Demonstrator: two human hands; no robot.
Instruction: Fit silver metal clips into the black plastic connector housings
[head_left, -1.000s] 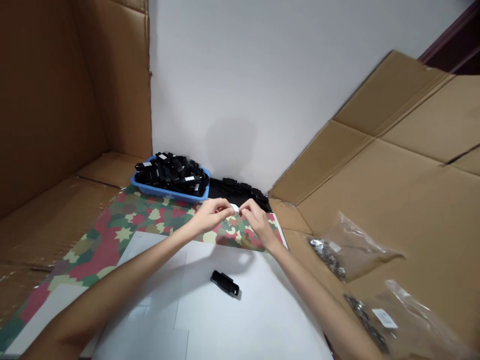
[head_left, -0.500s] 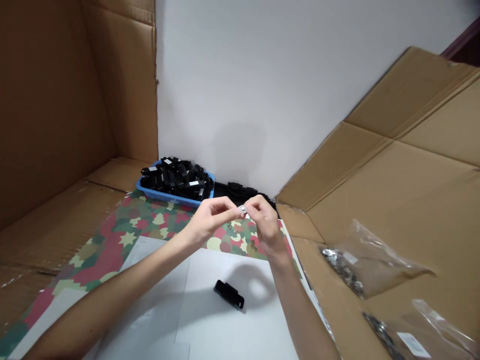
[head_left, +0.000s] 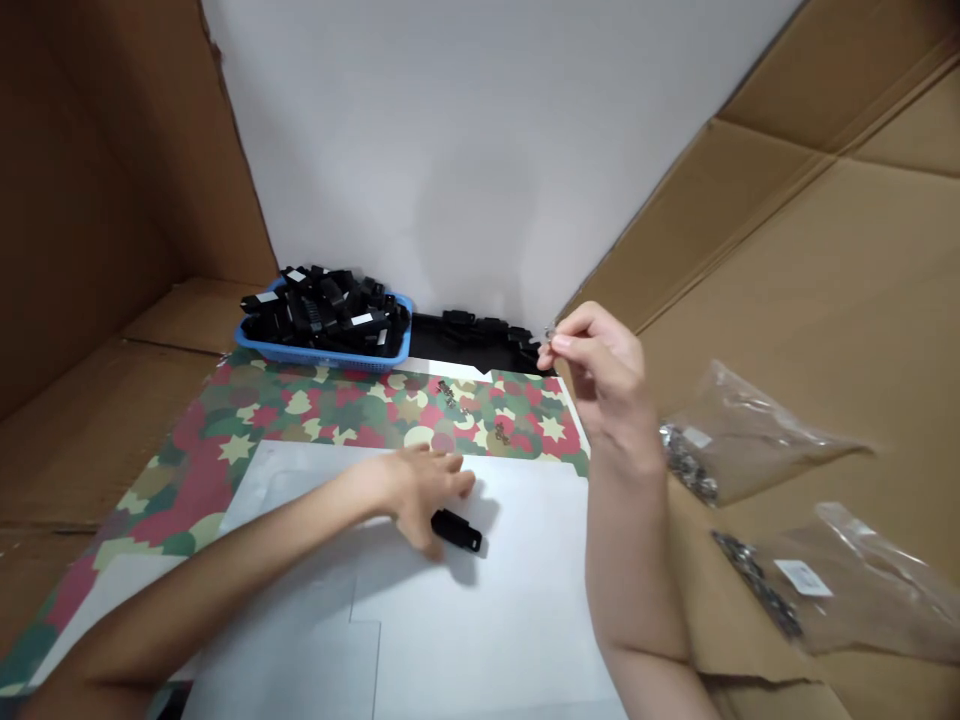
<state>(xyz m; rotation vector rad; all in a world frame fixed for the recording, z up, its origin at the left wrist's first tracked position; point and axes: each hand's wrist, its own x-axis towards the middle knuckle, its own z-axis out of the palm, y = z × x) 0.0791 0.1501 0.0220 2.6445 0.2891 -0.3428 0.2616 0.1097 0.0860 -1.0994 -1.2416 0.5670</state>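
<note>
On the white sheet (head_left: 480,630) lies the black part (head_left: 459,532), left hand (head_left: 421,490) reaching to it, fingers spread; the right hand (head_left: 602,375) pinches a small shiny piece (head_left: 549,331). Grasping likely requires closing the left fingers.

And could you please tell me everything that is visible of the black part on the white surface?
The black part looks like hard plastic: long and narrow, with a stepped edge and a small opening near its right end. It lies slantwise on the white surface. The open left hand covers its other end; whether they touch is unclear.
</note>
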